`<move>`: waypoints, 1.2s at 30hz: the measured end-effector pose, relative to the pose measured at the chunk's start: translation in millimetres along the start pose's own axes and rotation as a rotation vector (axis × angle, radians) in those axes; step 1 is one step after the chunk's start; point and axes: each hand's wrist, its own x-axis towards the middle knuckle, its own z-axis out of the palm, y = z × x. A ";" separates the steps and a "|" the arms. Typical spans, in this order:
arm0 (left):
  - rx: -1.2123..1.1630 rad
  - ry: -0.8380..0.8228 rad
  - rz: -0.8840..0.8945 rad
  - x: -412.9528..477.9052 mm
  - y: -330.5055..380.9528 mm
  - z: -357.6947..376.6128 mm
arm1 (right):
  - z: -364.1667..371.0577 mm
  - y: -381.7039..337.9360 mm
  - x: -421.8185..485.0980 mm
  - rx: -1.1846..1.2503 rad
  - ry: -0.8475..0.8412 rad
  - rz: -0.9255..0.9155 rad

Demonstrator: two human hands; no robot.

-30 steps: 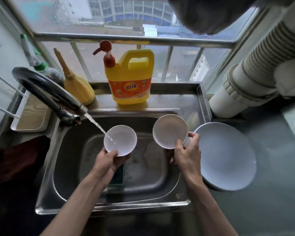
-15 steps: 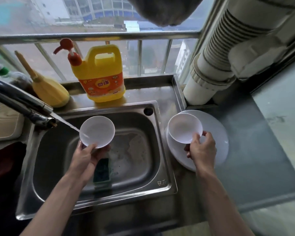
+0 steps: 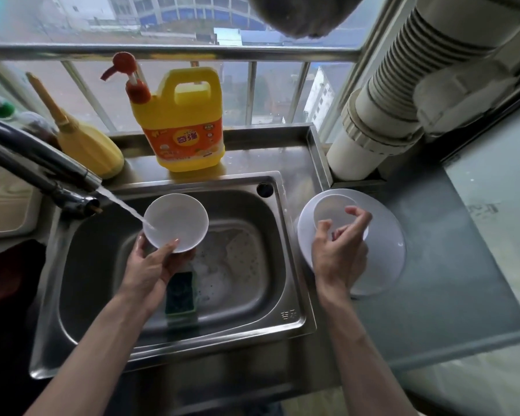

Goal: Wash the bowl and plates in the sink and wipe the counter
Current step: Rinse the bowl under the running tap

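Fingers (image 3: 169, 246) of the left hand (image 3: 152, 267) grip the bowl (image 3: 176, 222) at its 6 o'clock rim under the tap stream (image 3: 126, 207), over the sink (image 3: 192, 348). The right hand (image 3: 338, 253) hovers loosely curled and empty above the stacked plates (image 3: 386, 238) at the sink's 3 o'clock. Wet ware is likely slippery and brittle, so pinch the rims.

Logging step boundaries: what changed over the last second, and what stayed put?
The right hand carried the small dish from over the sink rightward onto the large plate and let go, fingers now loosely curled above it. The left hand still holds the bowl under the running tap.
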 end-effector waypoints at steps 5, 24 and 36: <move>0.007 -0.017 0.031 -5.4 9.1 -1.4 | 39.0 -32.9 -28.9 0.156 -0.314 -0.193; 0.998 0.269 0.359 4.8 33.0 -23.8 | 131.2 -93.0 -102.1 -0.330 -0.826 -0.338; 0.332 0.018 -0.021 2.4 38.5 -36.5 | 136.4 -91.9 -115.6 0.205 -1.276 0.361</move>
